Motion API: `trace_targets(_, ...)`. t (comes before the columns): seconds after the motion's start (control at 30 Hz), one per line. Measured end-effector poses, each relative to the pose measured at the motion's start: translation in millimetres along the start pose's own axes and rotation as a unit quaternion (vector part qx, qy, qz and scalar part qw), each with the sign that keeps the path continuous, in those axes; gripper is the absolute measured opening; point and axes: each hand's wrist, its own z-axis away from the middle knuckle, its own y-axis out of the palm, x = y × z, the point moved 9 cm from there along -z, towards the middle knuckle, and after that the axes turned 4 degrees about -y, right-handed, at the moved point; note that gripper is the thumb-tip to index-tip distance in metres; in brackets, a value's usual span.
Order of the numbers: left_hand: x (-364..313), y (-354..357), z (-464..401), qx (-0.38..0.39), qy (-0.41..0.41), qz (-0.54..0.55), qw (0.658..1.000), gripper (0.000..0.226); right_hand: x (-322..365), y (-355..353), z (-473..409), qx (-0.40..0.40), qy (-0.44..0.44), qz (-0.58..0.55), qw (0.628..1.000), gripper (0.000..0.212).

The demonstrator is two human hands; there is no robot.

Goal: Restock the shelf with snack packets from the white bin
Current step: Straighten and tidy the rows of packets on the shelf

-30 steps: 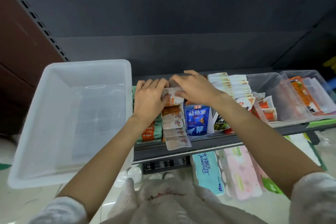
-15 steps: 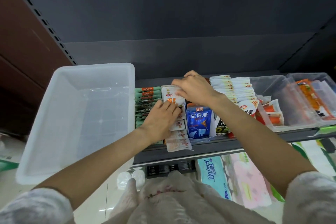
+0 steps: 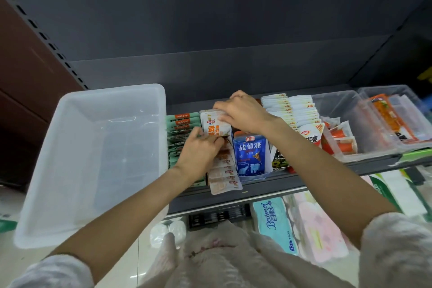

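The white bin [image 3: 77,170] stands at the left end of the dark shelf [image 3: 233,192], with no packets visible inside. A row of white-and-orange snack packets [image 3: 224,175] runs front to back on the shelf. My right hand [image 3: 243,112] grips the top edges of the upright packets [image 3: 214,125] at the back of that row. My left hand [image 3: 198,154] pinches the lower part of the same packets from the front, over the row.
Green packets [image 3: 182,124] stand left of the row, a blue carton [image 3: 251,156] right of it, then stacked white packets [image 3: 289,110] and clear trays [image 3: 339,124] with orange snacks. Tissue packs [image 3: 275,224] lie on the level below.
My left hand slid forward and down from the packets' top to their lower front. The white-and-orange packets now stand upright under my right hand. The view shifted slightly.
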Motion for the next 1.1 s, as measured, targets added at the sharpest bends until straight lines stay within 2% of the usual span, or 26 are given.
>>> trace_targets(0.07,18,-9,-7,-0.021,-0.034,0.058,0.998,0.01,-2,-4,3,0.003,0.008,-0.027,1.0,0.026)
trace_targets(0.2,45,-28,-12,-0.066,-0.11,0.154,0.98,0.023,2,-5,12,0.054,0.0,-0.113,0.992,0.038)
trace_targets(0.27,47,-28,-11,-0.071,-0.123,0.162,0.976,0.023,5,3,23,0.111,0.003,-0.124,0.986,0.047)
trace_targets(0.33,48,-26,-8,-0.082,-0.127,0.163,0.975,0.023,12,7,31,0.13,-0.006,-0.098,0.987,0.062)
trace_targets(0.4,47,-28,-5,-0.102,-0.128,0.17,0.972,0.024,17,4,31,0.082,-0.033,-0.042,0.995,0.063)
trace_targets(0.53,39,-53,12,-0.177,-0.105,0.189,0.96,0.022,17,-2,19,-0.018,-0.052,0.006,0.998,0.036)
trace_targets(0.57,32,-56,16,-0.169,-0.072,0.199,0.963,0.025,17,-2,17,-0.025,-0.051,0.009,0.998,0.034)
trace_targets(0.67,6,-39,24,-0.061,0.028,0.16,0.985,0.05,15,-2,13,-0.035,-0.049,0.025,0.998,0.034)
trace_targets(0.73,1,-22,25,0.005,0.039,0.107,0.993,0.068,15,-5,12,-0.044,-0.049,0.029,0.997,0.033)
trace_targets(0.8,-1,-13,24,0.053,0.035,0.076,0.995,0.076,15,-5,12,-0.046,-0.049,0.031,0.997,0.032)
trace_targets(1.0,-11,-7,16,0.063,0.031,0.038,0.997,0.066,13,-3,8,-0.037,-0.049,0.024,0.998,0.029)
trace_targets(1.1,-12,1,14,0.064,0.014,0.008,0.998,0.045,14,-4,9,-0.032,-0.047,0.023,0.998,0.03)
